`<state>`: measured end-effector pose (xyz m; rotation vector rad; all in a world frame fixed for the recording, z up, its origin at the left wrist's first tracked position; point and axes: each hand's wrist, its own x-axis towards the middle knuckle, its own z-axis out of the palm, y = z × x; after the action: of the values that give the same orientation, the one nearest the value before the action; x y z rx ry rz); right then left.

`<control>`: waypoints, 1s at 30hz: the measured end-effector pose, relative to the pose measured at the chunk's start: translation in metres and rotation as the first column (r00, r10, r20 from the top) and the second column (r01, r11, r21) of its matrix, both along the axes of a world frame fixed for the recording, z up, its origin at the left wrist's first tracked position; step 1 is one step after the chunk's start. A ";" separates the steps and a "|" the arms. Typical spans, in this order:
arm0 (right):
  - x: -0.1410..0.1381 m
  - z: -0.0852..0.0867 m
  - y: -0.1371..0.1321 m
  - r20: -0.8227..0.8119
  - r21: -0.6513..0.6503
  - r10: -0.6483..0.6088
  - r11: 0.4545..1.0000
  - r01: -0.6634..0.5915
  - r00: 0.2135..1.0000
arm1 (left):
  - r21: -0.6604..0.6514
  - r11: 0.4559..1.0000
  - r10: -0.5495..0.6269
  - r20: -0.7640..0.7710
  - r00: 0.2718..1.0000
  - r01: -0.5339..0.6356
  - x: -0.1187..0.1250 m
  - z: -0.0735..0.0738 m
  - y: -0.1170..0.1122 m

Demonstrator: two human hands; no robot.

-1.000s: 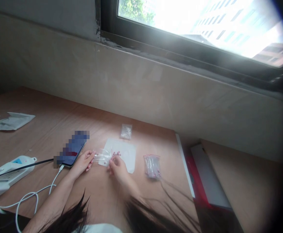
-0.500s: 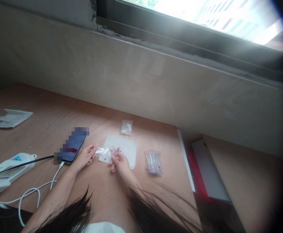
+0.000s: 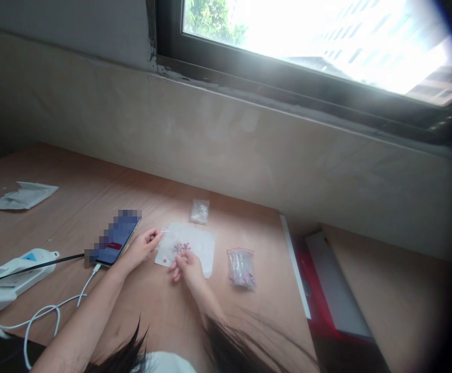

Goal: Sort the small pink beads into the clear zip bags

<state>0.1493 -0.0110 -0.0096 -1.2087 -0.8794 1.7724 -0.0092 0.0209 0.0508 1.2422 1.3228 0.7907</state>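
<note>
The left hand (image 3: 142,247) pinches something thin, I cannot tell what; the right hand (image 3: 184,267) closes above small pink beads (image 3: 181,247) on white paper (image 3: 199,246); a careless bump may scatter them.

Plywood desk (image 3: 93,207) under a dark-framed window (image 3: 288,52).
White power strip (image 3: 16,274) lay left; white charging cable (image 3: 50,311) ran to a slim smartphone (image 3: 115,243); crumpled white packet (image 3: 24,196) lay beyond.

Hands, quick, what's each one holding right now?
Left hand: closed on a thin clear piece.
Right hand: closed just below the pink beads; cannot tell if holding any.
</note>
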 end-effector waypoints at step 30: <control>0.053 0.074 -0.009 0.377 0.421 -0.257 0.903 0.082 0.890 | 0.100 0.975 -0.183 -0.154 0.971 0.199 0.013 0.030 -0.012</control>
<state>0.2025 -0.0200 0.0640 -1.3690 -1.2673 1.1236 0.0041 0.0089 0.0805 1.5175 1.2626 0.6566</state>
